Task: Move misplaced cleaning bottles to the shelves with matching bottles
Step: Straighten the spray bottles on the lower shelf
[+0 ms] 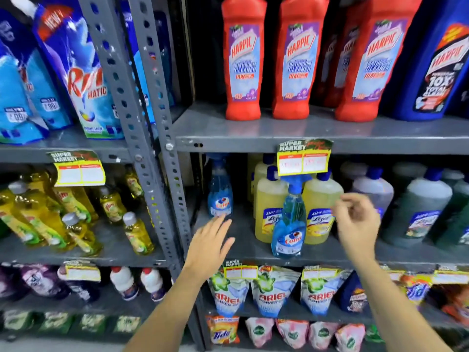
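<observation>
A blue Colin spray bottle [289, 219] stands at the front of the middle shelf [248, 250], before yellow Lizol bottles [319, 209]. A second blue Colin spray bottle [219, 191] stands farther back at the shelf's left end. My left hand [210, 245] is flat with fingers apart, just below and in front of that rear bottle, holding nothing. My right hand [355, 222] hovers to the right of the front spray bottle with fingers loosely curled and blurred, not touching it. Red Harpic bottles [243, 59] and a blue Harpic bottle [436, 62] stand on the shelf above.
A perforated grey upright [152, 123] splits the two racks. Left rack holds Rin pouches [76, 72] above and yellow dish-liquid bottles [76, 212] below. Grey and green Lizol bottles [418, 207] fill the middle shelf's right. Ariel pouches [271, 293] sit lower down.
</observation>
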The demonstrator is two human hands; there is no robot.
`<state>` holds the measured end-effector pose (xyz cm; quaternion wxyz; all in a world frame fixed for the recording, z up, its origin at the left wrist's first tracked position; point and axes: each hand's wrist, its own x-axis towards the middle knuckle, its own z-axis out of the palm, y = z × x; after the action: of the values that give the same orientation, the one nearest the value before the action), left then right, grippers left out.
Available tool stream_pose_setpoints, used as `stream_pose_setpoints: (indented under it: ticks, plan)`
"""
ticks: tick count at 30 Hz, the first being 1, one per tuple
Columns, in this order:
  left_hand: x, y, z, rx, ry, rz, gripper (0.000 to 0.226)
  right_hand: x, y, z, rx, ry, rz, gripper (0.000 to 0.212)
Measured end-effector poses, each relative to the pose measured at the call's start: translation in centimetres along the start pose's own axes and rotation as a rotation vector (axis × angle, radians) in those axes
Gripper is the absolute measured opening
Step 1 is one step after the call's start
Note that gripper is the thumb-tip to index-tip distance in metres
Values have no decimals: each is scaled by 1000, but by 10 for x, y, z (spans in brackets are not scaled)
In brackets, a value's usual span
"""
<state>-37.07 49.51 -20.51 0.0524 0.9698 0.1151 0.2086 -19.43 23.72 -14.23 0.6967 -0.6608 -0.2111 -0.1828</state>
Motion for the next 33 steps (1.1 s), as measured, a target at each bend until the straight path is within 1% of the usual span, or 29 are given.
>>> stream_pose_setpoints:
  ticks: [1,2,5,7,8,10,11,13,19,23,27,33]
  plan:
    - [-10,-7,18,21,-141,-55,56,-13,23,-2,-90,-89,80,8]
    - [-16,-14,33,51,-239,-82,57,-21,41,-3,-153,-181,140,14]
    - [-21,-32,63,153,-410,-74,59,-32,76,-5,-258,-442,308,37]
    - [-21,-38,74,175,-468,-98,58,-32,89,-5,-290,-560,381,57]
    - [-22,-40,80,166,-477,-122,58,-31,94,-4,-296,-598,401,64]
    - [-25,-38,90,138,-446,-170,55,-28,100,1,-315,-651,405,67]
    - [-27,-36,94,131,-416,-189,54,-28,102,3,-323,-656,397,63]
    - [-31,-32,100,127,-354,-211,52,-28,106,8,-345,-614,360,56]
    - [-34,-37,108,61,-243,-197,49,-42,113,17,-359,-495,296,50]
    - [-35,-38,111,24,-196,-203,47,-55,110,27,-355,-456,301,58]
    - [-36,-41,114,21,-186,-202,47,-70,100,53,-340,-454,287,60]
    - [-37,-41,113,-20,-177,-211,48,-88,92,100,-380,-440,245,62]
